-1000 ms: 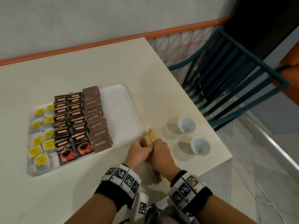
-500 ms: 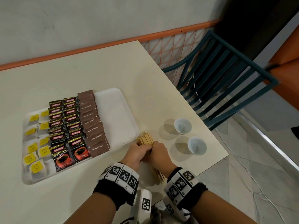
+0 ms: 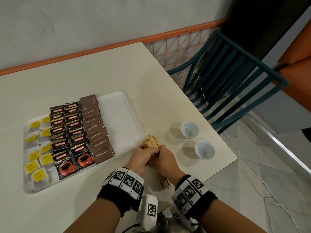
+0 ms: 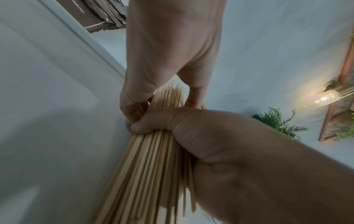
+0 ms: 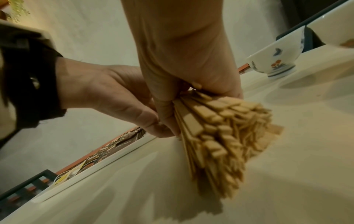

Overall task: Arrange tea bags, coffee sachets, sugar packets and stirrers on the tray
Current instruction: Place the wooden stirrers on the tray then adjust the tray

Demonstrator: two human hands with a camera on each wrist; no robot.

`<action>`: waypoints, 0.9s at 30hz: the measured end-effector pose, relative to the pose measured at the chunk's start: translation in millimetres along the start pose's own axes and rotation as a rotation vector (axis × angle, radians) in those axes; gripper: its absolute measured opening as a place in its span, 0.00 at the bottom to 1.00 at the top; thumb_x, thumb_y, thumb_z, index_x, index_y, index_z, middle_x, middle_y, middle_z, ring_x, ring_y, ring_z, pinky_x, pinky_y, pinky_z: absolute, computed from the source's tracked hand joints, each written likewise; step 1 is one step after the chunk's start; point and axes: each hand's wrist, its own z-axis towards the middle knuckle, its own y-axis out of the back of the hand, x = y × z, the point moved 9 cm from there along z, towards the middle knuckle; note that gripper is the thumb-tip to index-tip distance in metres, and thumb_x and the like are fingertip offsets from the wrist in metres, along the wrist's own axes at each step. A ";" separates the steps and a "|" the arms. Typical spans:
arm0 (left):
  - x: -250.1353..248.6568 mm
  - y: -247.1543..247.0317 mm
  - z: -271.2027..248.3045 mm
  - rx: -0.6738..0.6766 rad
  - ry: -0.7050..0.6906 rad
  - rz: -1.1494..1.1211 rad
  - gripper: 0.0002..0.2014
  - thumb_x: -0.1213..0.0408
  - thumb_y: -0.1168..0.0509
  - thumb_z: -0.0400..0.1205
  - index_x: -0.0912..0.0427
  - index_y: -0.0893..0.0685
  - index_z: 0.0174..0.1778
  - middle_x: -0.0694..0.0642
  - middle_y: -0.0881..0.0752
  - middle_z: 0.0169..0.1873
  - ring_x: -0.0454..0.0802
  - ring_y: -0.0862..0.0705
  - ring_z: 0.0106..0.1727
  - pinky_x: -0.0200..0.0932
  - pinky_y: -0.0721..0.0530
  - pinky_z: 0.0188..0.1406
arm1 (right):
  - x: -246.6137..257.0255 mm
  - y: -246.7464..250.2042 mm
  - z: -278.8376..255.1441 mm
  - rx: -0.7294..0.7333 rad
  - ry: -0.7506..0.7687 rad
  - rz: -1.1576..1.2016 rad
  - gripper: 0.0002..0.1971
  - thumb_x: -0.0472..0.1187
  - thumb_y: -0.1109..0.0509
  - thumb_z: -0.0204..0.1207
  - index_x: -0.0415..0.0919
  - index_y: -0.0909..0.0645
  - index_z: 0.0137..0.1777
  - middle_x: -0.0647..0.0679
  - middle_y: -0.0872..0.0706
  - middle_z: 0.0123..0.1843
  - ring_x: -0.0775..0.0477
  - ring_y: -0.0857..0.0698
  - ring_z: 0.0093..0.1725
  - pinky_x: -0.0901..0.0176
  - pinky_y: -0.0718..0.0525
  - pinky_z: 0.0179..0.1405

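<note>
A thick bundle of wooden stirrers [image 3: 151, 142] lies just off the near right corner of the white tray [image 3: 117, 118]. My left hand [image 3: 143, 155] and right hand [image 3: 165, 158] both grip it round the middle, side by side. In the right wrist view the stirrers' [image 5: 220, 136] far ends fan out just above the table. The tray holds tea bags [image 3: 37, 153] with yellow tags on the left, then black coffee sachets [image 3: 70, 137], then brown sugar packets [image 3: 96, 126]. Its right strip is bare.
Two small white cups [image 3: 189, 129] [image 3: 204, 149] stand to the right of the hands, near the table's right edge. A dark green chair [image 3: 235, 78] stands beyond that edge. A wall runs along the far side of the table.
Both hands keep their hold on the stirrer bundle in about the same spot beside the tray. Only the head view has shifted a little.
</note>
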 end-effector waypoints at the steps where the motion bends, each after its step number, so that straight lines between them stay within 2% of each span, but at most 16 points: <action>1: -0.9 -1.3 -1.7 0.011 0.000 -0.011 0.17 0.74 0.30 0.73 0.69 0.20 0.59 0.62 0.14 0.47 0.52 0.16 0.46 0.44 0.18 0.41 | -0.8 -0.7 -0.2 -0.002 -0.005 -0.007 0.23 0.41 0.25 0.67 0.33 0.27 0.59 0.40 0.16 0.54 0.41 0.16 0.54 0.56 0.20 0.47; 4: -1.1 -3.2 -4.9 0.031 0.010 -0.002 0.17 0.74 0.31 0.74 0.69 0.20 0.59 0.62 0.14 0.47 0.52 0.18 0.44 0.42 0.21 0.35 | -1.7 -2.5 0.9 0.010 -0.007 -0.055 0.21 0.41 0.27 0.68 0.33 0.26 0.58 0.40 0.17 0.55 0.41 0.17 0.54 0.57 0.21 0.47; 7: -0.2 -5.6 -6.8 0.063 0.013 -0.015 0.15 0.73 0.32 0.75 0.67 0.19 0.59 0.59 0.15 0.44 0.51 0.18 0.44 0.42 0.21 0.35 | -0.8 -1.0 0.3 0.019 0.008 -0.054 0.19 0.42 0.29 0.70 0.33 0.25 0.58 0.40 0.17 0.55 0.41 0.18 0.55 0.54 0.20 0.52; 9: -1.3 -7.5 -8.6 0.083 -0.006 -0.022 0.15 0.73 0.32 0.76 0.65 0.19 0.59 0.58 0.14 0.45 0.50 0.18 0.46 0.42 0.20 0.39 | 0.9 0.6 -1.6 0.019 0.024 -0.033 0.19 0.41 0.29 0.71 0.33 0.26 0.58 0.42 0.19 0.52 0.42 0.19 0.55 0.55 0.21 0.53; 12: -6.0 -8.4 -10.7 0.091 -0.060 0.008 0.15 0.70 0.33 0.76 0.62 0.19 0.59 0.57 0.14 0.49 0.50 0.18 0.51 0.44 0.20 0.50 | 2.1 2.8 -3.2 0.030 0.023 0.112 0.21 0.39 0.25 0.67 0.36 0.27 0.58 0.44 0.17 0.51 0.48 0.19 0.49 0.61 0.22 0.45; 14: -12.9 -7.3 -13.3 0.075 -0.108 0.058 0.16 0.67 0.31 0.76 0.61 0.19 0.59 0.57 0.14 0.53 0.50 0.18 0.55 0.45 0.22 0.54 | 6.3 4.9 -4.0 0.043 0.043 0.189 0.23 0.39 0.24 0.66 0.38 0.27 0.58 0.45 0.16 0.52 0.49 0.17 0.49 0.61 0.21 0.44; 16: -25.1 -5.5 -17.3 0.054 -0.200 0.170 0.21 0.61 0.29 0.74 0.59 0.20 0.64 0.55 0.17 0.59 0.48 0.20 0.59 0.43 0.24 0.55 | 13.7 11.7 -5.2 0.025 0.104 0.255 0.23 0.39 0.23 0.66 0.40 0.26 0.59 0.47 0.15 0.53 0.50 0.16 0.51 0.61 0.18 0.47; 18: -41.6 -4.7 -26.9 0.053 -0.322 0.278 0.26 0.57 0.28 0.74 0.57 0.23 0.68 0.50 0.23 0.64 0.44 0.25 0.63 0.40 0.28 0.57 | 20.9 21.4 -6.6 -0.025 0.166 0.307 0.23 0.41 0.24 0.66 0.42 0.26 0.61 0.49 0.15 0.52 0.52 0.16 0.49 0.63 0.17 0.45; 21: -64.4 -7.2 -44.2 0.127 -0.462 0.348 0.25 0.56 0.27 0.74 0.52 0.24 0.67 0.46 0.21 0.65 0.42 0.26 0.69 0.38 0.31 0.63 | 27.2 33.1 -5.5 -0.104 0.237 0.410 0.23 0.40 0.24 0.66 0.44 0.24 0.61 0.53 0.14 0.51 0.57 0.14 0.49 0.63 0.15 0.46; 23: -80.0 -8.4 -54.4 0.167 -0.551 0.378 0.24 0.57 0.27 0.73 0.47 0.25 0.64 0.44 0.19 0.61 0.42 0.24 0.69 0.39 0.29 0.68 | 31.6 38.7 -4.1 -0.147 0.282 0.482 0.23 0.38 0.24 0.65 0.44 0.23 0.60 0.53 0.13 0.51 0.57 0.13 0.49 0.60 0.13 0.48; 25: -95.1 -7.2 -62.7 0.158 -0.657 0.401 0.32 0.55 0.25 0.71 0.47 0.30 0.71 0.45 0.21 0.63 0.42 0.24 0.68 0.39 0.29 0.71 | 35.9 42.1 -3.1 -0.187 0.312 0.528 0.22 0.37 0.24 0.65 0.44 0.23 0.60 0.53 0.12 0.49 0.57 0.13 0.47 0.59 0.13 0.46; 27: -112.9 -6.6 -75.9 0.112 -0.825 0.442 0.40 0.54 0.25 0.70 0.45 0.37 0.76 0.45 0.26 0.68 0.39 0.27 0.70 0.31 0.32 0.70 | 42.5 43.7 -3.8 -0.220 0.353 0.546 0.21 0.36 0.24 0.66 0.43 0.23 0.60 0.53 0.12 0.48 0.60 0.13 0.46 0.63 0.13 0.44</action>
